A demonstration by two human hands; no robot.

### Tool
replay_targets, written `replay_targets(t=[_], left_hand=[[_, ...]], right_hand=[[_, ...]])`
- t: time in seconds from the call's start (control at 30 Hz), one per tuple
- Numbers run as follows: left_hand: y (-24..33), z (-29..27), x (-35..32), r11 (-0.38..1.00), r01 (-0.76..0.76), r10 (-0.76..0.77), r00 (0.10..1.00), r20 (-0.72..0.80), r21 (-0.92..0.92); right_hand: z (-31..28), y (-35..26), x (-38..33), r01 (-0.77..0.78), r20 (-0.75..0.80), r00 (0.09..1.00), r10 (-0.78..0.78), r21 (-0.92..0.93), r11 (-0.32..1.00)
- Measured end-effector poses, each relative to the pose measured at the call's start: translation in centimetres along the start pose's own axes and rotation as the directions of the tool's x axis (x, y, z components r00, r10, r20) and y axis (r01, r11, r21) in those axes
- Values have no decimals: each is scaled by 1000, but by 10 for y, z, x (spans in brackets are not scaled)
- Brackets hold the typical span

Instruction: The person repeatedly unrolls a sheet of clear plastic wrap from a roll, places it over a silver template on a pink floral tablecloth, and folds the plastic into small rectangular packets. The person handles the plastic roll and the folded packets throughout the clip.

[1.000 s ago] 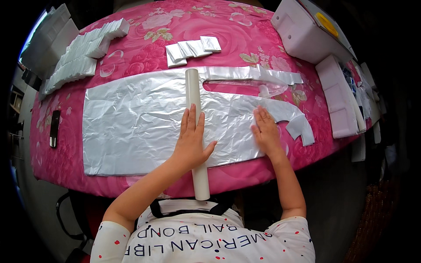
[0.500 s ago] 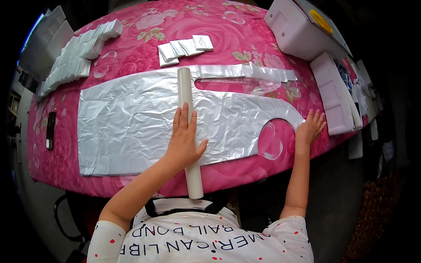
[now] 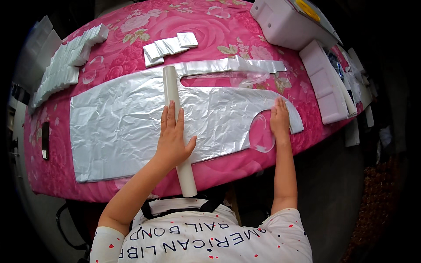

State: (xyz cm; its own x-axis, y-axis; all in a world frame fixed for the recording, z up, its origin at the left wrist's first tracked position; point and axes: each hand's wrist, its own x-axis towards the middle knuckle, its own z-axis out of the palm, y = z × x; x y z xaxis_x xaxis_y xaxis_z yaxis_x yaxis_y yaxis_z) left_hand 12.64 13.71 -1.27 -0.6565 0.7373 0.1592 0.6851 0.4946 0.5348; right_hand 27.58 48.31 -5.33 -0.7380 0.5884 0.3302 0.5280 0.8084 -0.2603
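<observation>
Spread across the table lies a silvery plastic apron (image 3: 114, 127), creased, with a long slot at its far side and a rounded cutout towards the right. A pale round tube (image 3: 171, 83) rests across its middle, its near end reaching past the table edge. My left hand (image 3: 172, 142) lies on the tube with outstretched fingers, not wrapped round it. Over the apron's strap, beside the rounded cutout, my right hand (image 3: 280, 117) rests flat with its fingers extended. The strap's end reaches past that hand to the right.
Folded silvery packets (image 3: 166, 47) lie beyond the apron. A long row of white folded packets (image 3: 66, 61) runs along the left, by clear plastic bins (image 3: 37, 48). A dark phone (image 3: 45, 140) is at left. White foam boxes (image 3: 285, 26) stand at far right; another foam box (image 3: 322, 83) is nearer.
My right hand has moved left from the strap's end to beside the rounded cutout. My left hand stays on the tube. The whole view has shifted slightly.
</observation>
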Motion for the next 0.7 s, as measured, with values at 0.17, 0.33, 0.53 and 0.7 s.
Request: replay_targets(t=[0.17, 0.33, 0.53, 0.7], left_hand=[[0, 1, 0, 1000, -13, 13, 1000, -18, -1], [1, 2, 0, 1000, -11, 11, 1000, -16, 8], [0, 3, 0, 1000, -18, 18, 1000, -25, 2], [-1, 1, -1, 1000, -14, 14, 999, -33, 15]], right_hand=[[-14, 40, -1, -134, -117, 985, 123, -92, 987], [-22, 25, -1, -129, -221, 971, 91, -162, 978], [-56, -28, -11, 86, -328, 941, -87, -18, 996], [-70, -91, -16, 181, -254, 959, -128, 195, 964]])
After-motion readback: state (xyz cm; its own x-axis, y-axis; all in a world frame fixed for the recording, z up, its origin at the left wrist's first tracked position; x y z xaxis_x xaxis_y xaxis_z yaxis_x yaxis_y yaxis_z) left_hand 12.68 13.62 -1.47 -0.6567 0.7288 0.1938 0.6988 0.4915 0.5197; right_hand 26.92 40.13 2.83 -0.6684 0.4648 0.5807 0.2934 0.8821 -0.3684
